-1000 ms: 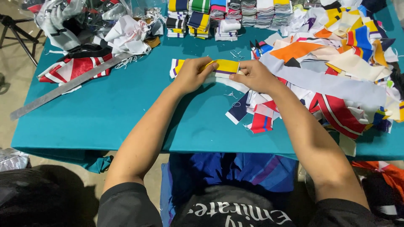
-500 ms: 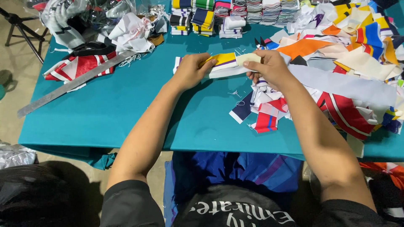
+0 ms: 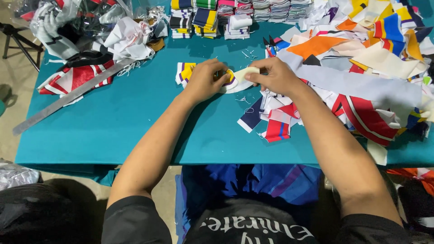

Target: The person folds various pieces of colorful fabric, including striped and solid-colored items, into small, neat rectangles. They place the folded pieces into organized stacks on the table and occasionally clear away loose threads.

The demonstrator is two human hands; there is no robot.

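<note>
Teal-covered work table [image 3: 135,131] fills most of the view, w/ a bare floor strip at far left. Both hands meet near the table's middle, toward the back. Left hand [image 3: 204,80] presses flat-ish on a small folded fabric strip [image 3: 239,77], white w/ yellow and purple stripes; fingers curled over it, thumb side toward the right hand. Right hand [image 3: 275,76] pinches the strip's pale end btwn thumb and fingertips, so both hands grip the same piece. More of that striped cloth [image 3: 184,72] pokes out left of the left hand, lying on the table.

Just under the right wrist: a loose heap of scraps [image 3: 275,122], red, white and navy, touching the forearm's edge. Right side of table is buried in a big pile of cut fabric [image 3: 370,68], orange, cream, grey, red, yellow, blue. Along the back edge sit neat stacks of folded strips [image 3: 205,18], several colours, well apart from the hands. Back left: crumpled white and dark cloth bundle [image 3: 113,36], next to a red-and-white striped piece [image 3: 74,77]. A long metal ruler [image 3: 68,97] lies diagonally over that piece, running toward the table's left edge. Tiny thread bits dot the teal surface near the hands. Blue-purple fabric [image 3: 253,185] hangs below the table's front edge, by the person's lap.
</note>
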